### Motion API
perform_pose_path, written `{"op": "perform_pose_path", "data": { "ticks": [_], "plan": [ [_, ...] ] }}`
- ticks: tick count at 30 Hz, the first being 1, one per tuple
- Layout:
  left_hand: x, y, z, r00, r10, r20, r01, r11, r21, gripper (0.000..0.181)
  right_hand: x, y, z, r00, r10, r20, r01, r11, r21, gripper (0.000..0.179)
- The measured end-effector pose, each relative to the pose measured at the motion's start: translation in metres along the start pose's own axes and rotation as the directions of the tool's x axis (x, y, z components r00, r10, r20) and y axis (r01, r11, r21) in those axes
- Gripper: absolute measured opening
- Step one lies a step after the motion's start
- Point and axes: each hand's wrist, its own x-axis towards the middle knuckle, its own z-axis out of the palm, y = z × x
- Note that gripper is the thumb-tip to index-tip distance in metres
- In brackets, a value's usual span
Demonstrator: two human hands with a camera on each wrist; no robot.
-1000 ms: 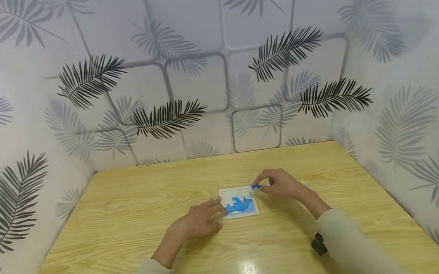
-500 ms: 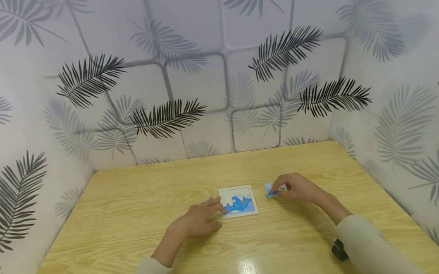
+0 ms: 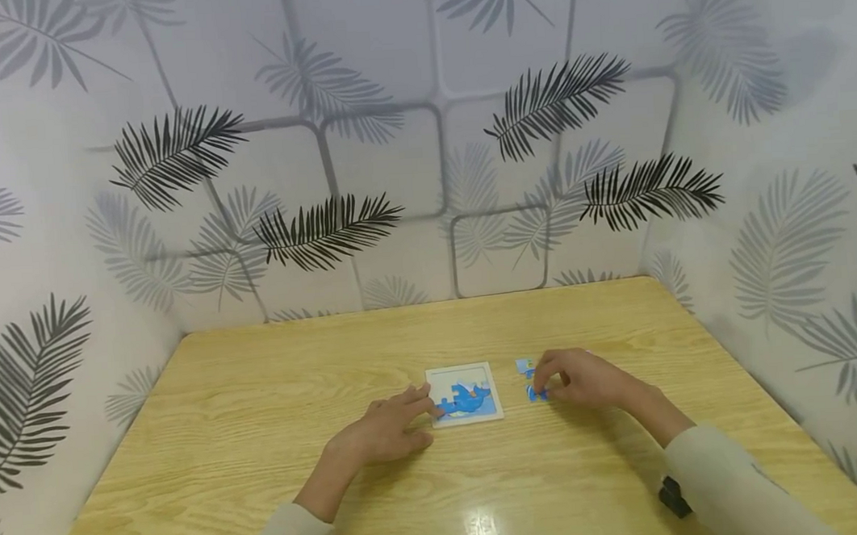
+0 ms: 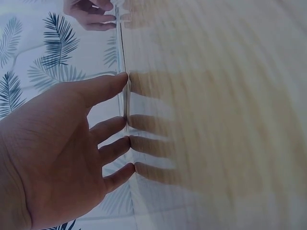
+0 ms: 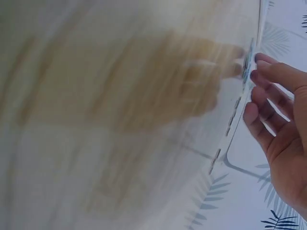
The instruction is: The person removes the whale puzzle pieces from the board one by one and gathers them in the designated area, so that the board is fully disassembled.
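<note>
A small jigsaw puzzle in a white frame [image 3: 497, 393] lies flat on the table, with a blue animal picture [image 3: 468, 399] partly filling its lower part. My left hand [image 3: 388, 431] rests at its left side, fingertips on the frame edge; in the left wrist view the fingers are extended. To the right of the frame, my right hand [image 3: 585, 379] pinches a blue puzzle piece [image 3: 533, 393] between thumb and fingers, close over the tabletop. Right beyond it lies a light blue piece [image 3: 524, 366], partly hidden by the fingers.
The wood-grain table [image 3: 276, 405] meets leaf-patterned walls [image 3: 394, 164] at its back and sides. Seen edge-on in the right wrist view, flat pieces [image 5: 233, 116] lie near the hand. Black bands [image 3: 675, 495] sit at both sleeves.
My right hand has moved from the frame's upper right corner to the right and slightly nearer, carrying the blue puzzle piece. The left hand has stayed at the frame.
</note>
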Motion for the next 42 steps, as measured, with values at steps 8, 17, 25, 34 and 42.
{"op": "perform_pose_path", "data": {
  "ticks": [8, 17, 25, 34, 42],
  "plan": [
    [0.000, -0.001, 0.002, 1.000, 0.007, -0.002, -0.007, 1.000, 0.010, 0.037, 0.022, -0.014, 0.008, 0.999, -0.019, -0.048, 0.023, 0.996, 0.082, 0.029],
    [0.006, -0.016, 0.014, 0.999, 0.013, -0.030, -0.012, 0.999, 0.031, 0.037, 0.059, -0.034, 0.028, 0.994, 0.075, 0.077, -0.091, 0.969, 0.231, 0.045],
    [0.001, -0.005, 0.006, 1.000, 0.018, -0.006, -0.018, 1.000, -0.008, 0.036, 0.077, -0.046, 0.050, 0.995, 0.061, 0.078, -0.073, 0.984, 0.160, 0.043],
    [0.008, -0.016, 0.014, 0.999, 0.023, -0.034, -0.022, 0.999, 0.029, 0.037, 0.084, -0.062, 0.056, 0.989, 0.131, 0.062, -0.136, 0.988, 0.079, 0.041],
    [0.001, -0.004, 0.002, 1.000, 0.017, -0.012, -0.017, 1.000, 0.018, 0.037, 0.086, -0.062, 0.055, 0.991, 0.117, 0.070, -0.125, 0.985, 0.123, 0.039]
  ]
}}
